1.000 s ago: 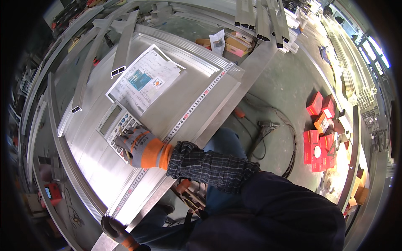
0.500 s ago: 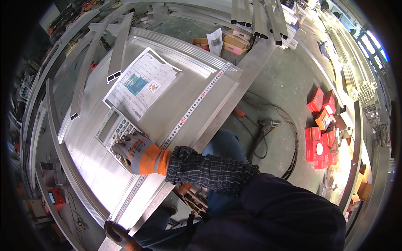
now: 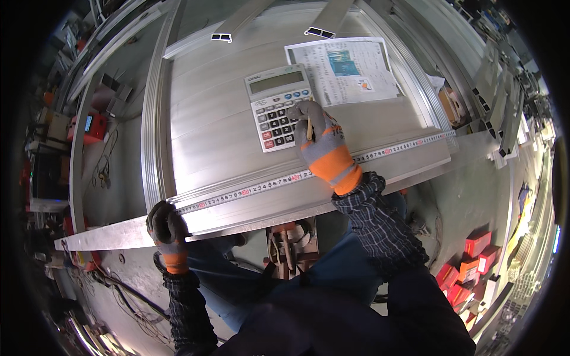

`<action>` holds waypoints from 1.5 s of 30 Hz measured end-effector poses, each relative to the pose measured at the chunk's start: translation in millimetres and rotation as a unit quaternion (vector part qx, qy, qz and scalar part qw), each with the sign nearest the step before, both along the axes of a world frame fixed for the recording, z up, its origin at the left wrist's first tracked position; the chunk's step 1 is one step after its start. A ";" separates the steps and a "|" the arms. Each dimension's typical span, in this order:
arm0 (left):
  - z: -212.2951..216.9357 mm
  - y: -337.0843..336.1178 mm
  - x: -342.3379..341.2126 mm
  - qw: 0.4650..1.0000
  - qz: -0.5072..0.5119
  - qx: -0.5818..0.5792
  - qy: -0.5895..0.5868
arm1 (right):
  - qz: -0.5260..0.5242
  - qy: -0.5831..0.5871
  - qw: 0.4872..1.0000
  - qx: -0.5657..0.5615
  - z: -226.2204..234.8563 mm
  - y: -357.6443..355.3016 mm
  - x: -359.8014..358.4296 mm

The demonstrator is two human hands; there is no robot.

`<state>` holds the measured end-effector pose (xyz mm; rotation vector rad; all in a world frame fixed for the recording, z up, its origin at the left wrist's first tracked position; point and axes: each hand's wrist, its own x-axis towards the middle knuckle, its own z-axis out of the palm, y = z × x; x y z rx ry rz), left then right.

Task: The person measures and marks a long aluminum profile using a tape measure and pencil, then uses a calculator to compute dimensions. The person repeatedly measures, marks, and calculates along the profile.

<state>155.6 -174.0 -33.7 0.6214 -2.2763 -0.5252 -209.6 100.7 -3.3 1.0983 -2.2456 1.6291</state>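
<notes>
So the biggest thing here is a pale metal panel (image 3: 208,130) with ribbed edges, laid out in front of the person. Its far side runs up toward the dark fisheye rim, and two metal profiles (image 3: 243,19) lie over it there, their far ends cut off.

Next is the measuring tape (image 3: 267,186), stretched along the panel's near side. The right cuff blocks a stretch of it, and its left end disappears at the left hand, so I can't see how it finishes. Its long axis goes left to right, climbing toward the right.

The paper sheet (image 3: 380,65) is beyond the tape, and its writing is too small to make out. Just left of it, touching or slightly overlapping, is the calculator (image 3: 276,101). Its lower right keys are hidden by the right hand. The display end faces away from the person, and the long axis runs near to far, leaning a bit left at the top.

Right hand (image 3: 323,139): gloved, fingers closed around a thin stick (image 3: 310,129), whose tip I can't make out. Left hand (image 3: 168,231): gloved, fingers bent over the panel's near left corner; can't tell if they're pinching the tape or just resting there.
</notes>
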 end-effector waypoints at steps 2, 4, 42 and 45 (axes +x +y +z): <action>2.4 1.1 -1.7 1.000 0.002 -0.024 -0.006 | 0.025 0.054 0.993 0.104 -1.5 3.7 -7.9; 5.0 4.2 -7.3 0.999 0.001 -0.034 -0.011 | 0.036 0.066 0.971 0.228 3.2 2.5 -13.6; 17.7 10.3 -14.8 0.999 0.013 -0.031 -0.007 | 0.069 0.084 0.950 0.293 3.0 30.7 -21.3; 15.7 10.1 -13.7 0.999 0.012 -0.037 -0.009 | 0.104 -0.006 0.962 0.252 44.2 35.7 -16.7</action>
